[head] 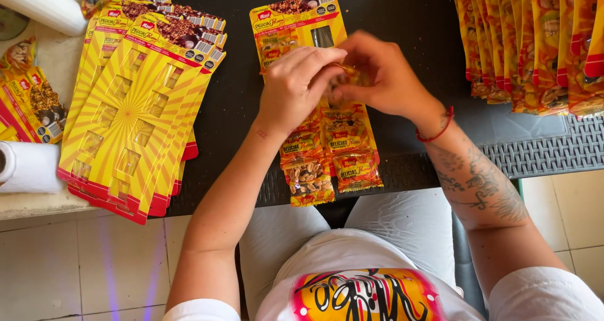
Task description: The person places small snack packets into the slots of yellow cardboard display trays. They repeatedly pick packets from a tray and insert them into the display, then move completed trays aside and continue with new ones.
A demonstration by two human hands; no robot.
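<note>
I see my left hand (296, 85) and right hand (380, 75) both pinching a small snack packet (351, 75) over the display card (314, 101) mid-bench (partly hidden), which might slip if my grip loosens.

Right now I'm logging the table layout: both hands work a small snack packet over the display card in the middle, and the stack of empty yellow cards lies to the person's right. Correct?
Not quite. In the head view the left hand and right hand do pinch a small snack packet over the display card, but the stack of empty yellow cards lies to the person's left.
</note>
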